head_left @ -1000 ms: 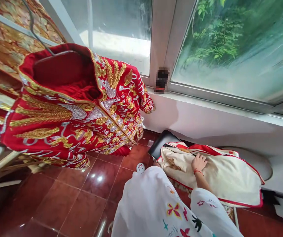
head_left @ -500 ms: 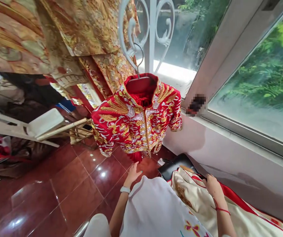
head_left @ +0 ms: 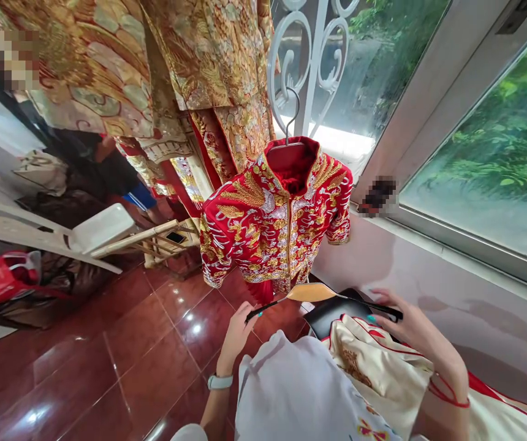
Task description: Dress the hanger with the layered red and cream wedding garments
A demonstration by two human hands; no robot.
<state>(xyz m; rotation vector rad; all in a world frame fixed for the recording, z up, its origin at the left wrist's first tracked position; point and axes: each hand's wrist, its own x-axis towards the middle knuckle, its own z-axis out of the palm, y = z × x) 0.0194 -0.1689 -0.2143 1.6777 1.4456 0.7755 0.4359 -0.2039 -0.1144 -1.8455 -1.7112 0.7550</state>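
Between my hands is a slim item with a tan middle panel and thin black ends; its kind is unclear to me. My left hand, a watch on its wrist, pinches one black end. The other black end is gripped by my right hand, which wears a red string bracelet. Just beyond it hangs a red jacket embroidered in gold and silver, on a hanger hooked to white scrolled ironwork. Cream cloth with red trim lies below my right hand, beside a black flat object.
Gold embroidered garments hang at the upper left. A bamboo stool with a dark phone-like object stands near a white chair. Red tiles cover the floor. A framed window is at the right.
My right hand has lifted off the cream cloth with the tan-and-black item. My left hand now holds its other end. The view has shifted left, so the jacket appears farther right.
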